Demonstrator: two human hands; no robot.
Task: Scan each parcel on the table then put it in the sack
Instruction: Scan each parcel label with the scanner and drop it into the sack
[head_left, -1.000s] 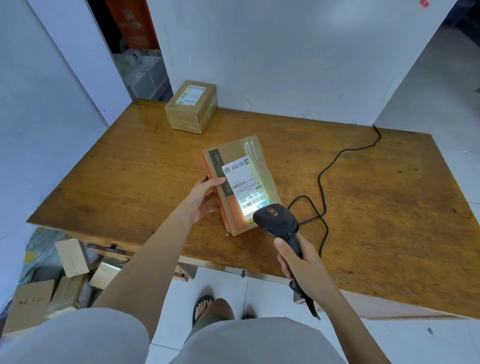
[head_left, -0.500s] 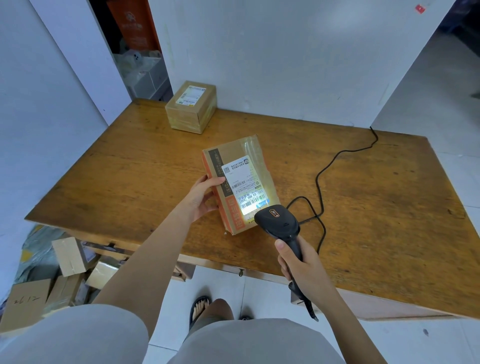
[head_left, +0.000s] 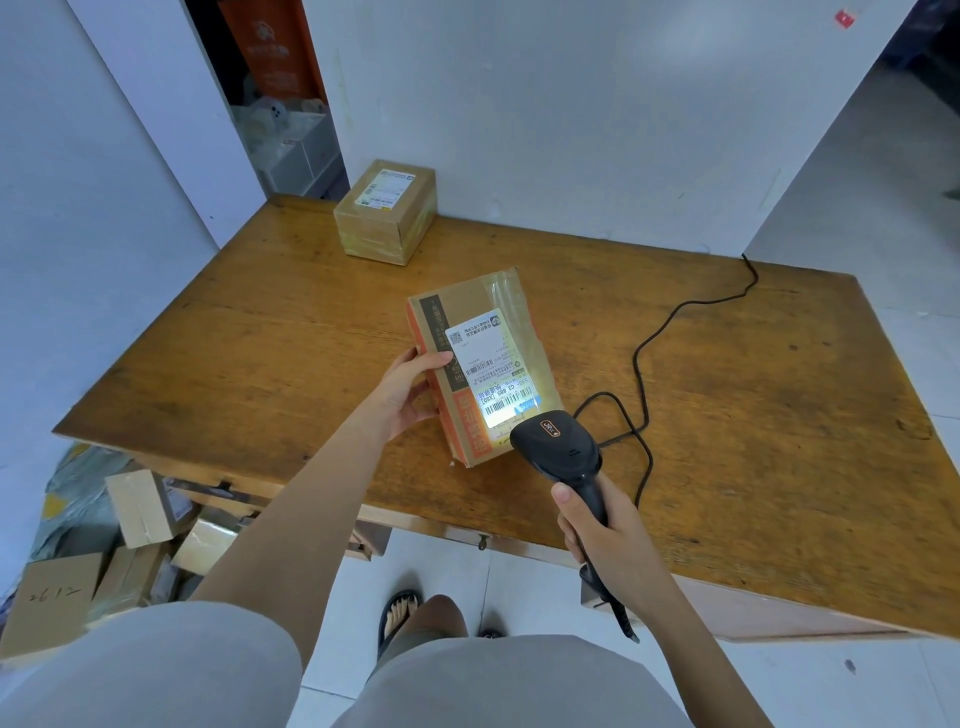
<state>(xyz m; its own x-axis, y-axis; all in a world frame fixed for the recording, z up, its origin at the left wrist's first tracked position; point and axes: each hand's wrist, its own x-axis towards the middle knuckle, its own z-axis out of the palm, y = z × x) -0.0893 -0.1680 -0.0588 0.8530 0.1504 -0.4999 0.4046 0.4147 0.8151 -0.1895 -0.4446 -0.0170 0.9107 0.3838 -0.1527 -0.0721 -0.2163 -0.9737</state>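
Fingers of my left hand (head_left: 410, 387) curled along the left edge of the parcel (head_left: 483, 364), thumb on top, steadying it on the table (head_left: 260, 338). Taped cardboard: I judged it stiff, light, slick where taped, best gripped across its long sides. Right of those fingers the scanner (head_left: 558, 449) lit its label, my right hand (head_left: 608, 530) wrapped round the handle. Since half a second earlier, nothing had visibly shifted.

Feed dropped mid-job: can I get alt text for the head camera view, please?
The right hand aims a black corded scanner, and its light falls on the barcode label of a taped cardboard parcel. The left hand grips the parcel by its left edge on a wooden table. A second parcel sits at the table's far left corner.
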